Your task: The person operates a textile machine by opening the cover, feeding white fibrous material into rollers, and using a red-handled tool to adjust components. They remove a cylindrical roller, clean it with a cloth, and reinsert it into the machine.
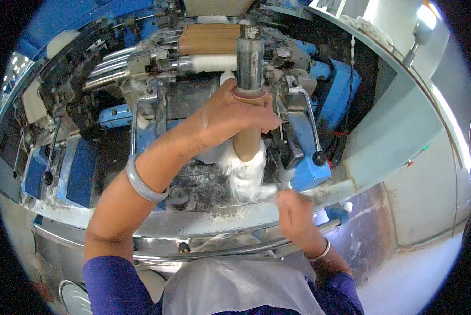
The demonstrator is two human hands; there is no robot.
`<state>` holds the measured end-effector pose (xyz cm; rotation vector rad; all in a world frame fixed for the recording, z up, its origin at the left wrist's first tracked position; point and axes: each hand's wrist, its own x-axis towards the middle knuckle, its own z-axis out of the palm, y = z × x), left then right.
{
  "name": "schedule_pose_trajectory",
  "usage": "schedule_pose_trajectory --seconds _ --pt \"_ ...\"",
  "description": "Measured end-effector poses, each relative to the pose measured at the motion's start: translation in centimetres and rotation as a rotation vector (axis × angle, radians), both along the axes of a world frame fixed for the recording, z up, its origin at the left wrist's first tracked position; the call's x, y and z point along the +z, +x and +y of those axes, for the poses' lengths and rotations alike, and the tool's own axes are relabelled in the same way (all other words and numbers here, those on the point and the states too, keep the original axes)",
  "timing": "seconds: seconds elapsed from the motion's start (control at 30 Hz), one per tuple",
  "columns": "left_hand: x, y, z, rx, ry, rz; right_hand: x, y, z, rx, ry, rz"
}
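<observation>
Over the machine, my left hand [238, 116] is wrapped round a roller. Its upper end is a bare metal cylinder [250, 65], with a pale ring just above my fingers. Below my hand the roller's brown body [248, 144] shows. White fluffy fibre [246, 173] is bunched around the roller's lower end. To the right of that bunch my right hand [295, 214] is closed, slightly blurred. From the bunch a smeared wisp of white fibre [266, 193] stretches to its fingers.
A textile machine with brown-covered rollers [209, 39] and a white roller [212, 64] lies behind. Ball-ended levers [319, 157] and blue housings [310, 170] flank my hands. A metal rail [193, 257] runs along the front, and a pale curved panel stands at right.
</observation>
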<state>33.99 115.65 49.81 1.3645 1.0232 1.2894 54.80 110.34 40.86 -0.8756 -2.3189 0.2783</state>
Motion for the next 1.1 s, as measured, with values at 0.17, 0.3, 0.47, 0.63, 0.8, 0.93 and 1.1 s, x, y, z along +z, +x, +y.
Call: schedule_pose_trajectory --seconds 0.17,0.3,0.47,0.63,0.8,0.93,1.1 --pt "0.6 0.1 -0.5 -0.125 0.075 0.099 -0.5 0.0 1.6 -0.3 0.115 -0.301" --pt "1.2 -0.1 -1.5 -0.236 0.249 0.264 0.5 0.0 1.3 -0.292 -0.011 -0.517" --pt "1.5 1.1 -1.8 -0.35 0.486 0.301 4.3 -1.0 3.3 0.267 -0.453 0.514" --pt "1.6 1.2 -2.4 -0.366 0.627 0.213 4.6 -5.2 6.9 0.902 -0.45 0.446" --pt "1.1 0.1 -1.5 -0.503 0.539 0.184 1.3 -7.4 4.1 0.475 -0.267 0.7" --pt "1.1 0.0 -1.6 -0.582 0.392 0.069 0.7 -7.2 3.1 0.366 -0.304 0.532" --pt "1.0 0.4 -3.7 -0.416 0.122 -0.05 0.8 -7.2 2.5 0.373 -0.24 0.623"
